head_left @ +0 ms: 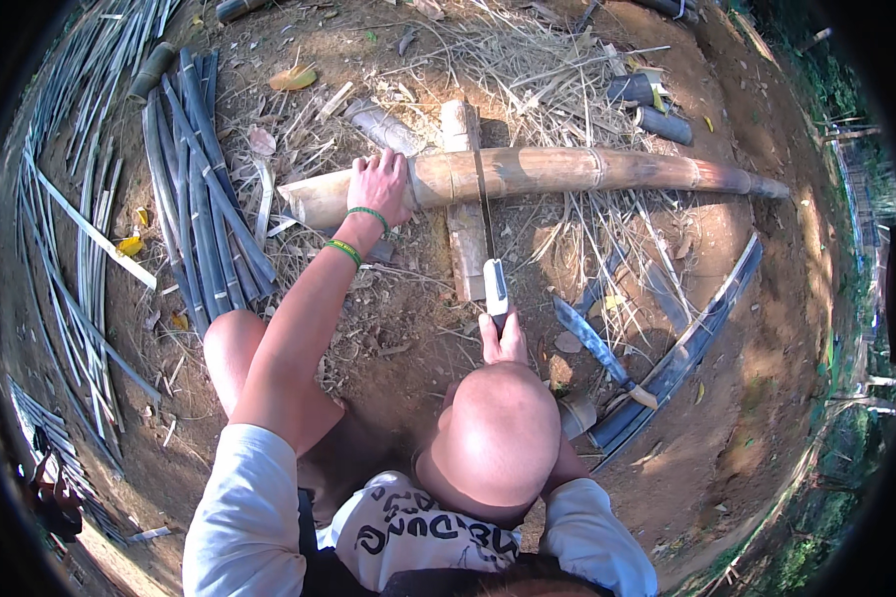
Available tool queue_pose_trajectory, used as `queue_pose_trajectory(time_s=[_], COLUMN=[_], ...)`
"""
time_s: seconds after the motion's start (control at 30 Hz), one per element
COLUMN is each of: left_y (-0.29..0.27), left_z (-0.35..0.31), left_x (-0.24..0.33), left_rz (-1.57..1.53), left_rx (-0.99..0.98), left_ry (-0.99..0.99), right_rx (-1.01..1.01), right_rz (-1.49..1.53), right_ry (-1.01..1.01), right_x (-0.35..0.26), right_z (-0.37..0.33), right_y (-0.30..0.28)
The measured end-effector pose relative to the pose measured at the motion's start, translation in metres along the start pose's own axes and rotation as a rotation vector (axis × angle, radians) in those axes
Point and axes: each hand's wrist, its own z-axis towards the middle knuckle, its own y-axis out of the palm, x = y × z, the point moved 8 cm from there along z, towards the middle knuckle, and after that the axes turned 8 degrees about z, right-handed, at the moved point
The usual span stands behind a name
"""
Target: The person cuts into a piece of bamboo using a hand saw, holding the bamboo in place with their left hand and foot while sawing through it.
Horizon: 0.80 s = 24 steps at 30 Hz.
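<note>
A thick tan bamboo pole (pixel 543 171) lies crosswise in front of me, over a shorter light support piece (pixel 466 251). My left hand (pixel 380 189) presses on its left part, fingers curled over the top. My right hand (pixel 505 340) grips the dark and pale handle of a hand saw (pixel 496 284). The thin saw blade points away from me and crosses the pole just right of the support. How deep the blade sits in the bamboo I cannot tell. My bent right knee partly hides the right forearm.
To the right, a large knife (pixel 599 346) with a wooden handle lies near long split bamboo pieces (pixel 722 298). Dark bamboo strips (pixel 197 189) are stacked at the left. Thin slats (pixel 80 259) lie farther left. Shavings (pixel 538 75) and short bamboo sections (pixel 664 125) cover the far ground.
</note>
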Motion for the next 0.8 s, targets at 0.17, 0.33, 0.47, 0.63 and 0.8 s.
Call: queue_pose_trajectory(time_s=[0.17,0.33,0.47,0.63,0.8], left_y=[0.0,0.004,0.002,-0.001,-0.001], left_z=[0.011,0.014,0.014,0.02,0.022], left_x=[-0.005,-0.008,-0.014,-0.006,-0.018], left_rz=[-0.061,-0.087,-0.094,-0.092,-0.131], left_rx=[-0.093,-0.156,-0.16,-0.211,-0.236], left_ry=[-0.015,-0.007,0.013,0.005,-0.023], right_rx=[-0.009,-0.045,-0.058,0.015,-0.099], right_rz=[-0.033,-0.05,-0.07,-0.184,-0.136], right_ry=[0.053,0.098,0.1,0.076,0.407], right_x=[0.001,0.007,-0.005,-0.012,0.037], right_z=[0.004,0.012,0.016,0.015,-0.036], right_y=[0.009,0.021,0.027,0.019,0.004])
